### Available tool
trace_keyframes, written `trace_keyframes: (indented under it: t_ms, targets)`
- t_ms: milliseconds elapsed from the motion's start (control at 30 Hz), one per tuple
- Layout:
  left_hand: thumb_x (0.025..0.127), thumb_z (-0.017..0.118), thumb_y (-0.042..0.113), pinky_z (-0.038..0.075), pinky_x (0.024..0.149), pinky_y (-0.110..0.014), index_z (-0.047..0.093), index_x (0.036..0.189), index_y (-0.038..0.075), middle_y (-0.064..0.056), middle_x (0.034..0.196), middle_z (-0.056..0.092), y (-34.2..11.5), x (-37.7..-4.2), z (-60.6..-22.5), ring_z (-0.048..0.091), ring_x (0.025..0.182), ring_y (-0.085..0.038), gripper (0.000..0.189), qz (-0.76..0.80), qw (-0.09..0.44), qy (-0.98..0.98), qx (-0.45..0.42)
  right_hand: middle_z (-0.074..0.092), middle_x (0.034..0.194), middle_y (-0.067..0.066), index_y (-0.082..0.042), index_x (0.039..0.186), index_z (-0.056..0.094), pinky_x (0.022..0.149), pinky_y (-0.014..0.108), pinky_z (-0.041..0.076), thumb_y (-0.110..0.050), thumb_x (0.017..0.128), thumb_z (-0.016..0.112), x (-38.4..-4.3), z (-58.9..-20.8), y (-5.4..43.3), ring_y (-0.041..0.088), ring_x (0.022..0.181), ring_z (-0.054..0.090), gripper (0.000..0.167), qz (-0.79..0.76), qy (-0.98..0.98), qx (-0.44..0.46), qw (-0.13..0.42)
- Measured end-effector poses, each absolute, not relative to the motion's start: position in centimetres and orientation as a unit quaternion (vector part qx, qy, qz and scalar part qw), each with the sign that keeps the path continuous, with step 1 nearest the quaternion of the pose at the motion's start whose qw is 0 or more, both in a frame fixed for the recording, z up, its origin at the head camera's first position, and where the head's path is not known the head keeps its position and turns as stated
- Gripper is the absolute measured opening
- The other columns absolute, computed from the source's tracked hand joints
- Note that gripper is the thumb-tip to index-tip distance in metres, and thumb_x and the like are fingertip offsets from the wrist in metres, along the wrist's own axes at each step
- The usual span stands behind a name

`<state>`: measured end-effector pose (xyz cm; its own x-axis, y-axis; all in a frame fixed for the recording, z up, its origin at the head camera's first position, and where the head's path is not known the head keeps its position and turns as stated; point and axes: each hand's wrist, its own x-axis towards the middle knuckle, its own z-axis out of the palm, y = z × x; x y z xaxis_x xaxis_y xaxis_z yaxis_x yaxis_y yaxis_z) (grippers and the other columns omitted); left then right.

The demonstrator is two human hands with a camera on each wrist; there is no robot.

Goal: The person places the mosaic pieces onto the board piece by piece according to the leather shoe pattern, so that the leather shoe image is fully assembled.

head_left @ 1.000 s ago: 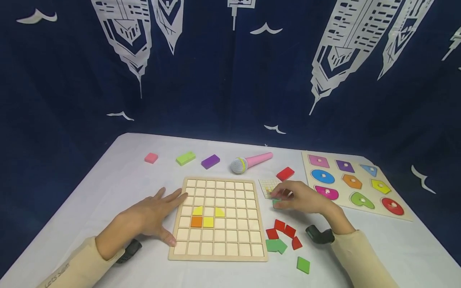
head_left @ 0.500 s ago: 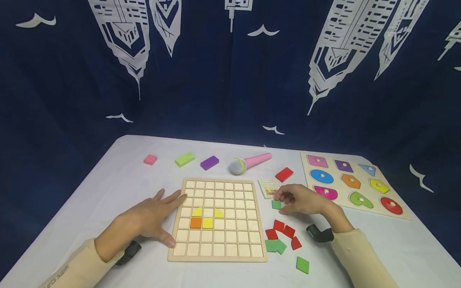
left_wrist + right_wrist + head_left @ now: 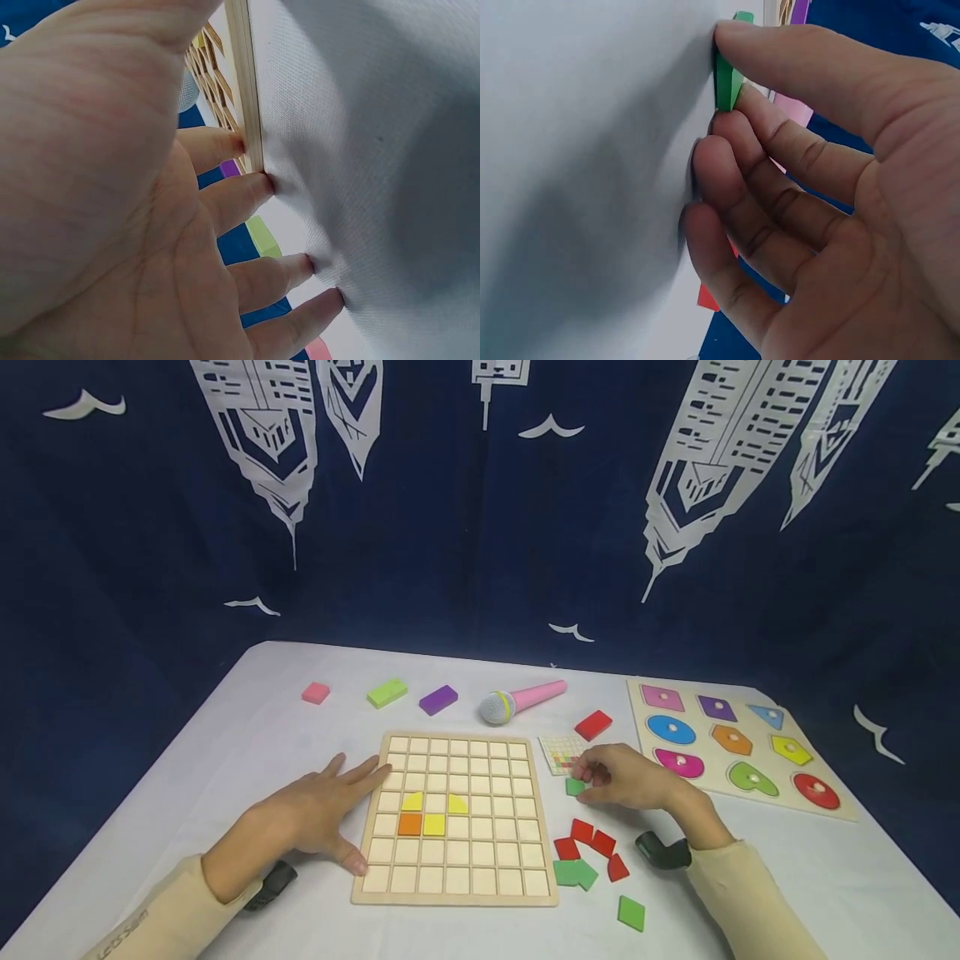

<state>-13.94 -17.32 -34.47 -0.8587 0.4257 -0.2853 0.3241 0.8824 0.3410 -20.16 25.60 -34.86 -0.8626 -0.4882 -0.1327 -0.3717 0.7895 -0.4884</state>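
Note:
My left hand (image 3: 315, 810) lies with spread fingers along the left edge of a wooden grid board (image 3: 442, 898). In the left wrist view, fingertips touch the board's rim (image 3: 251, 97) and the cloth. Yellow quarter-round tiles, a yellow square (image 3: 433, 825) and an orange square (image 3: 409, 823) sit in the board's cells. Right of the board, my right hand (image 3: 630, 777) has thumb and fingertips at opposite edges of a green tile (image 3: 574, 787), pinching it at the table surface. The right wrist view shows this green tile (image 3: 724, 82) edge-on between thumb and fingers. A pattern card (image 3: 557, 753) lies just beyond it.
Red tiles (image 3: 582, 831), green tiles (image 3: 570, 872) and a green diamond (image 3: 631, 913) lie near the right hand. Behind are a red block (image 3: 594, 725), pink microphone (image 3: 525, 697), purple block (image 3: 438, 700), lime block (image 3: 387, 693) and pink block (image 3: 316, 693). A shape puzzle (image 3: 712, 772) lies right.
My right hand has shifted slightly right and uncovered more of the green tile and the pattern card. The left hand stays at the board's edge.

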Motion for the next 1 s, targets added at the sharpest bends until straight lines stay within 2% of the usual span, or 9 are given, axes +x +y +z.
trace_keyframes:
  t_ms: [300,433,733,1000]
  targets:
    - [0.054,0.091,0.053,0.025,0.113,-0.071,0.030,0.159,0.017,-0.009,0.167,0.022,-17.2,-14.1,-34.5,0.014,0.150,-0.053,0.127,0.139,0.177,0.953,0.200,0.060,0.080,-0.006,-0.008,0.101,0.070,0.067,0.020,0.051,-0.013,0.081,0.081,-19.4,-34.0,24.3,0.010,0.074,0.054,0.023,-0.205,0.938,-0.253,0.118]
    - [0.054,0.092,0.053,0.024,0.114,-0.072,0.030,0.159,0.016,-0.010,0.167,0.022,-17.3,-14.0,-34.5,0.014,0.149,-0.053,0.127,0.142,0.178,0.953,0.199,0.058,0.077,-0.006,-0.010,0.097,0.068,0.065,0.021,0.051,-0.014,0.082,0.080,-19.1,-33.9,23.1,0.012,0.073,0.054,0.020,-0.210,0.932,-0.272,0.113]
    - [0.052,0.091,0.054,0.024,0.113,-0.073,0.030,0.159,0.016,-0.010,0.167,0.023,-17.5,-14.1,-34.6,0.014,0.149,-0.054,0.128,0.141,0.174,0.954,0.201,0.060,0.080,-0.007,-0.016,0.095,0.066,0.067,0.023,0.050,-0.019,0.084,0.079,-17.4,-33.3,18.5,0.016,0.077,0.058,0.018,-0.216,0.912,-0.326,0.124]
    - [0.053,0.091,0.055,0.025,0.113,-0.072,0.030,0.158,0.017,-0.010,0.167,0.023,-17.3,-14.2,-34.6,0.015,0.149,-0.054,0.128,0.138,0.174,0.954,0.203,0.062,0.080,-0.003,-0.018,0.092,0.065,0.069,0.019,0.047,-0.020,0.085,0.078,-16.4,-32.8,13.6,0.009,0.075,0.054,0.015,-0.187,0.888,-0.400,0.127]
